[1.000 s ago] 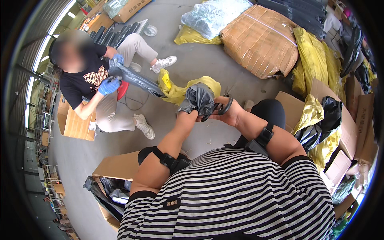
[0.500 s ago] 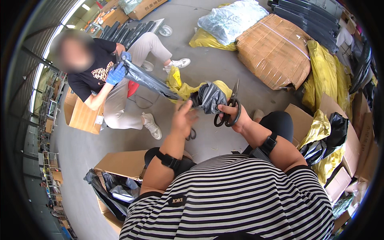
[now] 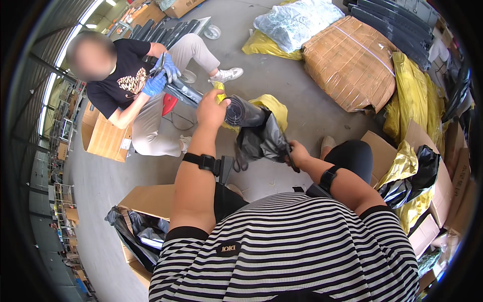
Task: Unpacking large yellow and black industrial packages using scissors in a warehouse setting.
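My left hand (image 3: 211,108) is closed at the near end of a dark roll (image 3: 245,112), its thumb against the roll's edge. The coiled layers show at that end. Crumpled black plastic wrap (image 3: 264,142) hangs loose around and below the roll, with yellow plastic (image 3: 275,108) behind it. To the right, my right hand (image 3: 300,153) is closed around black-handled scissors (image 3: 292,160) beside the wrap. The scissors' blades are mostly hidden or blurred.
Opposite me at the left sits a person in blue gloves (image 3: 155,83) holding a long grey-wrapped piece (image 3: 183,94). An open carton (image 3: 151,204) stands near my left. A big taped carton (image 3: 349,63) and yellow bags (image 3: 410,90) lie to the right. Dark handle loops (image 3: 241,160) show below the wrap.
My left hand has moved up and left and taken hold of the roll, whose coiled end now shows. The black wrap hangs lower. My right hand has lowered with the scissors.
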A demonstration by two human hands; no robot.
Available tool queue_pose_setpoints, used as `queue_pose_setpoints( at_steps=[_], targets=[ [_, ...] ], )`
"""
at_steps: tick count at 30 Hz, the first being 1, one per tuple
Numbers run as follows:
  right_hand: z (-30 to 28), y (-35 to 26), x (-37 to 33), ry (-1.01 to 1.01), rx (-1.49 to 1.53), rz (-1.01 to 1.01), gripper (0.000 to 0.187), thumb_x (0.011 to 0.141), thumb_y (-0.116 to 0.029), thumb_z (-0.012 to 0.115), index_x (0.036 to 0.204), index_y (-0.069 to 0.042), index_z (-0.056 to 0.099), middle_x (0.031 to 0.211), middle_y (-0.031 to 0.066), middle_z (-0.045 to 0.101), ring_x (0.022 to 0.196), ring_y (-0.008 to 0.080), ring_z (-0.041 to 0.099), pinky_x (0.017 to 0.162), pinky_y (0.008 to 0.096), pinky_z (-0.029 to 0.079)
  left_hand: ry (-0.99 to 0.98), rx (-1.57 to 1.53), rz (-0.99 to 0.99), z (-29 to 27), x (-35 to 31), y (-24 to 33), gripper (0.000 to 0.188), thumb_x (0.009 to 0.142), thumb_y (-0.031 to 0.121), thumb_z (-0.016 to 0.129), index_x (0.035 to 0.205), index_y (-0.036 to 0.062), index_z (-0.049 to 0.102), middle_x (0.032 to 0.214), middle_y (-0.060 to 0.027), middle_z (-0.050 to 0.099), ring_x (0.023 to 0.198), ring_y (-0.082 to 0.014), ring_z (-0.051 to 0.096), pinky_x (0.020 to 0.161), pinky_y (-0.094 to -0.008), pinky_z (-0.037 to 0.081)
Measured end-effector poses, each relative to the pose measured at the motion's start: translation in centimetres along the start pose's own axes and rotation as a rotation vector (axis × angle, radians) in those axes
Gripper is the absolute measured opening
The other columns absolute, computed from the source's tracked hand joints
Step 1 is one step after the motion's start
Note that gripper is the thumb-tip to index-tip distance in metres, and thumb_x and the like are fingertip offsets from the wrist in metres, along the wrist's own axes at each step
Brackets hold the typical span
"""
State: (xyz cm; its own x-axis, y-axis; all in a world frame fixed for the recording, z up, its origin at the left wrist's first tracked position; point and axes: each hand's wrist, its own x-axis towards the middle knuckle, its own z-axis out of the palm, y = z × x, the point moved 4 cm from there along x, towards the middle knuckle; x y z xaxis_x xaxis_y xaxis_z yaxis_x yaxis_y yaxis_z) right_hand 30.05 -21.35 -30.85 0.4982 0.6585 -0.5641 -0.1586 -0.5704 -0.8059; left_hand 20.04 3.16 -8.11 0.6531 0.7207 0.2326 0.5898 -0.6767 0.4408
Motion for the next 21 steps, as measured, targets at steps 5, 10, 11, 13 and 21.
queue_pose_setpoints(
  at_steps=[5, 10, 11, 13, 21],
  targets=[
    [-3.5, 6.8, 7.0, 0.329, -0.007, 0.021, 0.043, 0.074, 0.008, 0.058, 0.113, -0.005, 0.049, 0.074, 0.0141, 0.058, 0.057, 0.0250, 0.059, 0.049, 0.0373, 0.048, -0.014, -0.408, 0.014, 3.2, -0.3, 0.1, 0.031, 0.089, 0.017, 0.060, 0.117, 0.0033, 0.059, 0.112, -0.0136, 0.065, 0.103, -0.0253, 0.062, 0.091, -0.0334, 0.045],
    [-2.2, 2.6, 2.3, 0.222, 0.436, 0.143, 0.044, 0.075, 0.002, 0.060, 0.116, -0.005, 0.048, 0.083, 0.0156, 0.059, 0.069, 0.0316, 0.063, 0.059, 0.0446, 0.049, 0.314, -0.864, 0.168, 4.6, -4.3, 2.2, 0.046, 0.091, 0.032, 0.058, 0.125, 0.0009, 0.051, 0.127, -0.0223, 0.052, 0.115, -0.0339, 0.052, 0.098, -0.0413, 0.041],
    [-2.4, 2.1, 2.1, 0.152, 0.527, 0.107, 0.046, 0.073, 0.003, 0.060, 0.116, -0.006, 0.045, 0.080, 0.0136, 0.057, 0.065, 0.0295, 0.062, 0.055, 0.0419, 0.048, 0.330, -0.708, 0.408, 3.8, -5.0, 4.3, 0.058, 0.086, 0.040, 0.063, 0.127, 0.0013, 0.050, 0.133, -0.0234, 0.045, 0.119, -0.0367, 0.048, 0.100, -0.0442, 0.038],
    [-2.0, 1.2, 2.0, 0.033, 0.644, 0.054, 0.050, 0.070, 0.003, 0.062, 0.115, -0.005, 0.040, 0.077, 0.0122, 0.055, 0.061, 0.0263, 0.061, 0.049, 0.0376, 0.047, 0.318, -0.421, 0.736, 3.8, -6.8, 6.0, 0.078, 0.075, 0.054, 0.071, 0.129, 0.0034, 0.049, 0.140, -0.0240, 0.036, 0.124, -0.0406, 0.041, 0.103, -0.0481, 0.034],
    [-1.3, -0.3, 2.5, -0.043, 0.652, -0.028, 0.047, 0.071, 0.001, 0.063, 0.113, -0.004, 0.041, 0.077, 0.0132, 0.056, 0.059, 0.0250, 0.060, 0.050, 0.0360, 0.048, -0.008, 0.020, 0.712, 4.0, -6.0, 8.4, 0.075, 0.058, 0.039, 0.084, 0.124, 0.0194, 0.054, 0.132, -0.0176, 0.043, 0.114, -0.0390, 0.047, 0.096, -0.0465, 0.042]
  ],
)
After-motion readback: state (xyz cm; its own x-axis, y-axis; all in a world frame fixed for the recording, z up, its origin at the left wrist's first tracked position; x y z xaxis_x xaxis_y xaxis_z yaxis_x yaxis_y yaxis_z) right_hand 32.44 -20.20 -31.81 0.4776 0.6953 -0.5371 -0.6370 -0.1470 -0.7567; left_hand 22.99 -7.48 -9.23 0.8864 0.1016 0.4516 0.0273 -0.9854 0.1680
